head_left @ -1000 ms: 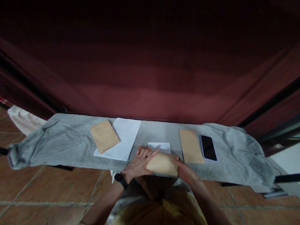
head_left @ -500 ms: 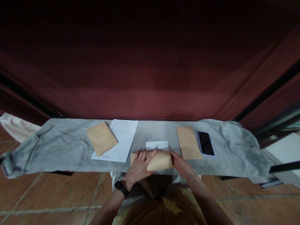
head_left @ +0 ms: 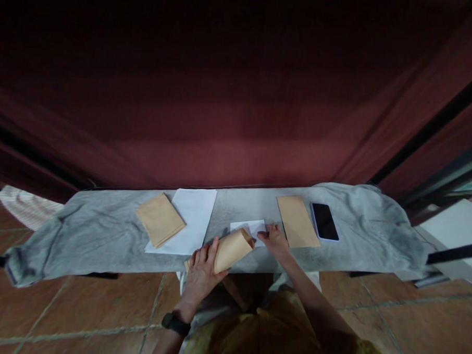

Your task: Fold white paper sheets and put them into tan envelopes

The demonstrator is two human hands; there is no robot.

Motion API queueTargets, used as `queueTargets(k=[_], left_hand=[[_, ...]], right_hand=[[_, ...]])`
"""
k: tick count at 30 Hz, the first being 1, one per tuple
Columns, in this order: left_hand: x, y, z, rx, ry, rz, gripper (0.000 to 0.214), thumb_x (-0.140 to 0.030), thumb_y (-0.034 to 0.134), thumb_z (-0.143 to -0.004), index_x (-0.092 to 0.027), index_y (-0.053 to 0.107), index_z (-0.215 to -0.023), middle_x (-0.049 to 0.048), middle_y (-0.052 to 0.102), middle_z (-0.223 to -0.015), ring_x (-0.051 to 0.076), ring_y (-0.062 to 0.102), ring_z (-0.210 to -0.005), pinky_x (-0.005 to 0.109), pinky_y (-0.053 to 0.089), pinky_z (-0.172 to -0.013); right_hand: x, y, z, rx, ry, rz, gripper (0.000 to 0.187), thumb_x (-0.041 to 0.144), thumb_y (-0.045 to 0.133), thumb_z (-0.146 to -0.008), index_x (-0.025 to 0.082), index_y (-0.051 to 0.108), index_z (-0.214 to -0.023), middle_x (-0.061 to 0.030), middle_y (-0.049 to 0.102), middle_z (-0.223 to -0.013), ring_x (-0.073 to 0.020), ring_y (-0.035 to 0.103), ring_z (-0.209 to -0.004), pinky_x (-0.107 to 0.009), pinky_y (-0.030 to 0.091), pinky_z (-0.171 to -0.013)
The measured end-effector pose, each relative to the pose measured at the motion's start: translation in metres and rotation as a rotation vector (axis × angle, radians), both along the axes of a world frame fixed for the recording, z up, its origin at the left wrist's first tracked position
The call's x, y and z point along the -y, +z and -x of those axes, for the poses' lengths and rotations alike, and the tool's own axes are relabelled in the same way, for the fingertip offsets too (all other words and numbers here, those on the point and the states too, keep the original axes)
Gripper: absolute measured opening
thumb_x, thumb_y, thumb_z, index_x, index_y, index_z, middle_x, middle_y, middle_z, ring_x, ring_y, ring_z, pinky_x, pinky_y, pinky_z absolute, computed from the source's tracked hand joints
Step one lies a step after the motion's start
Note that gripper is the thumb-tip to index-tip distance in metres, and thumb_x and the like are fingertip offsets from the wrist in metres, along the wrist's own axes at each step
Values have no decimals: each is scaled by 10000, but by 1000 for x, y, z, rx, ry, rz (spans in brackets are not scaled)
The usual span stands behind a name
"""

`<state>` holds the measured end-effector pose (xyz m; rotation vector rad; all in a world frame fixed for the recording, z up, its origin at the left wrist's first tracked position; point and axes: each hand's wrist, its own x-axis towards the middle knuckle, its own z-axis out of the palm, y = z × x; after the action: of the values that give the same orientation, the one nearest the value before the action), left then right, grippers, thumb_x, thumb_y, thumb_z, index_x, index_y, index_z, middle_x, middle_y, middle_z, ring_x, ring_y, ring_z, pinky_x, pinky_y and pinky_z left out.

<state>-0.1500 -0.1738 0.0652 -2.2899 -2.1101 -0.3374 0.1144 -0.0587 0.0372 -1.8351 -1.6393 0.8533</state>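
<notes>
My left hand (head_left: 201, 267) is wrapped round the near end of a tan envelope (head_left: 233, 248), which is bowed open and tilted, its mouth toward the right. My right hand (head_left: 274, 239) rests on the near right corner of a small folded white paper (head_left: 248, 227) lying on the grey cloth (head_left: 101, 228); its fingers look curled on the paper's edge. A black watch sits on my left wrist.
A stack of tan envelopes (head_left: 159, 219) lies on a white sheet (head_left: 192, 217) at the left. Another tan envelope (head_left: 297, 220) and a dark phone (head_left: 325, 221) lie at the right. A red curtain hangs behind. Tiled floor lies below the bench.
My left hand has pulled the envelope left and toward me, and its mouth now gapes. My right hand has let go of the envelope and moved up to the white paper.
</notes>
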Motion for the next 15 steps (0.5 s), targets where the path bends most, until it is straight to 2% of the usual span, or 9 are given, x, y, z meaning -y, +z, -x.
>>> queueTargets(k=[3, 5, 8, 12, 15], left_hand=[[6, -5, 3, -21, 43, -31, 1047, -367, 758, -790, -258, 114, -1610, 122, 548, -1347, 329, 522, -1235, 482, 401, -1056], [8, -6, 3, -25, 56, -49, 1043, -361, 748, -799, -257, 99, -1609, 136, 527, -1377, 337, 515, -1249, 491, 395, -1060], [11, -8, 2, -16, 60, -59, 1049, -347, 742, -800, -254, 78, -1607, 148, 510, -1397, 343, 510, -1258, 504, 390, -1068], [14, -10, 3, -1, 67, -66, 1047, -344, 734, -803, -258, 68, -1607, 149, 507, -1401, 343, 507, -1267, 509, 385, -1075], [15, -11, 4, 0, 66, -59, 1047, -339, 738, -801, -252, 74, -1606, 152, 502, -1403, 341, 507, -1266, 509, 377, -1086]], right_hand=[[0, 3, 12, 286, 29, 48, 415, 369, 709, -858, 155, 598, -1196, -167, 623, -1237, -307, 602, -1178, -341, 471, -956], [-1, 5, 16, 358, 42, 88, 446, 392, 693, -881, 139, 578, -1230, -183, 629, -1234, -315, 605, -1181, -343, 464, -947], [-2, 8, 16, 365, 63, 127, 427, 400, 684, -886, 144, 583, -1212, -190, 649, -1214, -317, 621, -1152, -349, 462, -924], [0, 9, 14, 358, 71, 115, 370, 370, 655, -900, 182, 575, -1208, -152, 669, -1206, -290, 634, -1140, -332, 459, -909], [3, 9, 15, 352, 43, 130, 426, 371, 656, -900, 168, 545, -1259, -173, 678, -1202, -299, 647, -1132, -337, 457, -896]])
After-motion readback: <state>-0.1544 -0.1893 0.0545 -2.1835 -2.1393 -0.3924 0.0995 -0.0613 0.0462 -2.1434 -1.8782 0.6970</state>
